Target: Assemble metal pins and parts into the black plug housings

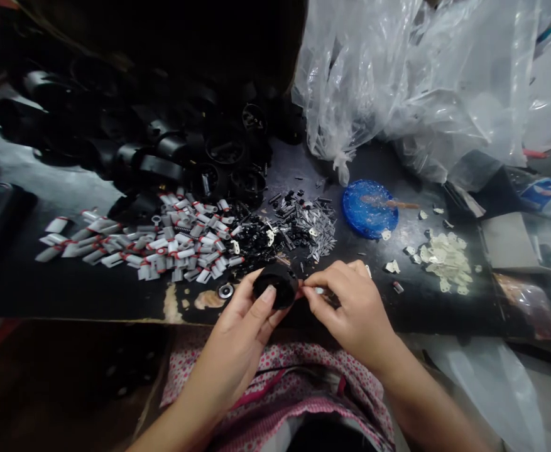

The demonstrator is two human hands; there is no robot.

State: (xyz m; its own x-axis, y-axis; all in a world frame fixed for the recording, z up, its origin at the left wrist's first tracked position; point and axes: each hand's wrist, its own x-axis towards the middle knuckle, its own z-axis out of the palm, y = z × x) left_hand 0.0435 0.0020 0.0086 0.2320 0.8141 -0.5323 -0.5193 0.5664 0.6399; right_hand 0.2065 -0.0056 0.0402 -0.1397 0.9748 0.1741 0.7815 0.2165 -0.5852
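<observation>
Near the table's front edge, my left hand [249, 314] is wrapped round a round black plastic housing [275, 285], its thumb over the rim. At the housing's right side my right hand [348, 298] pinches with thumb and index finger; whatever is between those fingertips is too small to make out. Behind the hands lie small springs and grey pins [315, 229]. Grey cylinders with red rings [185, 242] are heaped to the left. A metal ring [225, 290] rests left of the housing.
Many black housings [162, 150] are piled at the back left. A blue lid [369, 209] holding a wooden stick stands right of centre, near cream plastic pieces [445, 260]. Clear plastic bags [360, 75] fill the back right. A white box [511, 238] sits farther right.
</observation>
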